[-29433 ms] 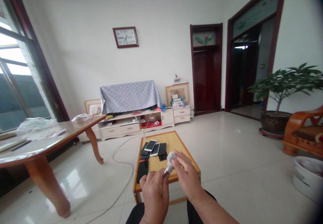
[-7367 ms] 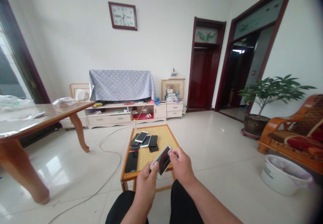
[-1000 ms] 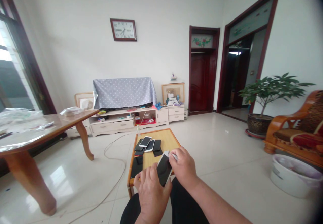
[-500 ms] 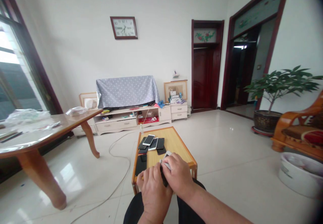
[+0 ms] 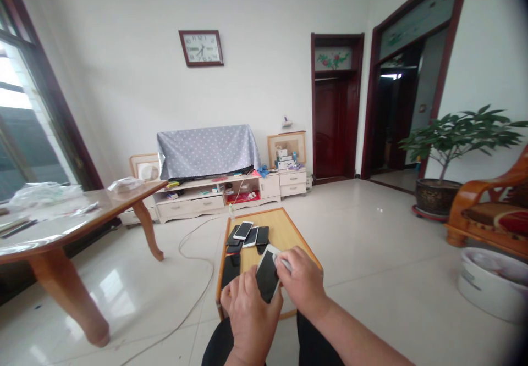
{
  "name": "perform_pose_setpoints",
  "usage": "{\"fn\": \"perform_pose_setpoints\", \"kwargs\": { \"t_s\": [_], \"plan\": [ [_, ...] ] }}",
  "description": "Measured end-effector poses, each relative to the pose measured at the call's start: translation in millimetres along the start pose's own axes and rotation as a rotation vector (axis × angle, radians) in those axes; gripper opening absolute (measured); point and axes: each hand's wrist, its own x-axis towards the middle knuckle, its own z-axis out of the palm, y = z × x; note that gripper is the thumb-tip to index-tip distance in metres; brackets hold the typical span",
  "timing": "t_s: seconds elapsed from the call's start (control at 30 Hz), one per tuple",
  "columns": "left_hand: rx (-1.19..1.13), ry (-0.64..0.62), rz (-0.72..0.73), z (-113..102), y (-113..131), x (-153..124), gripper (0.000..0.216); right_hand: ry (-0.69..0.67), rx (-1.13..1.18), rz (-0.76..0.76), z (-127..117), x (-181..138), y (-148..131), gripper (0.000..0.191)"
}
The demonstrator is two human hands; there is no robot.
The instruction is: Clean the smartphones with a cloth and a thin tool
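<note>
A white-framed smartphone (image 5: 268, 276) with a dark screen is gripped by my left hand (image 5: 252, 312), tilted above the near end of the low wooden table. My right hand (image 5: 300, 279) is closed around a small whitish-grey thing (image 5: 283, 262), perhaps a folded cloth, and rests against the phone's upper right edge. Beyond my hands several phones lie loosely piled on the table, among them a white phone (image 5: 243, 229) on top and a second white phone (image 5: 250, 237) beside it. A larger black phone or tablet (image 5: 231, 270) lies at the left edge.
The low wooden table (image 5: 289, 228) stands before my knees. At left is a bigger table (image 5: 124, 201) with plastic bags; a cable (image 5: 212, 270) runs across the floor. A white bucket (image 5: 490, 289), a potted plant (image 5: 439, 193) and a wooden armchair (image 5: 466, 212) stand at right.
My right hand has moved right and slightly up across the phone, uncovering its dark screen. My left hand keeps its hold, and the phone now shows more fully.
</note>
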Motion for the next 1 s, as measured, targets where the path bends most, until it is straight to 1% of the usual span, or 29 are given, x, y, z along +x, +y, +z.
{"fn": "perform_pose_setpoints", "kwargs": {
  "t_s": [0.07, 0.1, 0.23, 0.27, 0.43, 0.5, 0.6, 0.63, 0.8, 0.87, 0.93, 1.0],
  "plan": [
    [-0.001, -0.012, -0.009, 2, 0, -1, 0.052, 0.039, -0.004, 0.035, -2, 3, 3, 0.011],
    [-0.002, -0.014, -0.017, 2, 0, -1, 0.052, 0.032, -0.005, 0.030, -2, 2, 2, 0.011],
    [-0.009, -0.017, -0.032, 2, -2, -2, 0.042, -0.062, 0.008, -0.061, 1, -14, -5, 0.010],
    [-0.012, -0.014, -0.034, 2, -3, -2, 0.042, -0.067, 0.016, -0.066, 1, -16, -6, 0.010],
    [-0.030, -0.002, -0.062, 4, -3, -4, 0.052, 0.030, 0.028, 0.031, -5, -4, 4, 0.010],
    [-0.032, 0.003, -0.072, 6, -3, -4, 0.051, -0.001, 0.019, 0.013, -7, -3, 4, 0.009],
    [-0.028, -0.002, -0.066, 10, -2, -6, 0.047, -0.091, 0.022, -0.037, -6, -8, 1, 0.010],
    [-0.029, -0.005, -0.058, 10, -2, -6, 0.047, -0.098, 0.025, -0.036, -7, -9, 2, 0.010],
    [-0.034, -0.023, -0.055, 9, -1, -7, 0.056, -0.010, -0.021, 0.047, -9, 3, 7, 0.008],
    [-0.034, -0.019, -0.049, 8, -1, -7, 0.053, -0.039, -0.036, 0.025, -8, 1, 2, 0.009],
    [-0.040, -0.014, -0.031, 9, -1, -7, 0.043, -0.107, -0.029, -0.038, -6, -6, -5, 0.010],
    [-0.050, -0.010, -0.018, 8, -1, -7, 0.039, -0.141, -0.018, -0.078, -6, -8, -8, 0.011]
  ]
}}
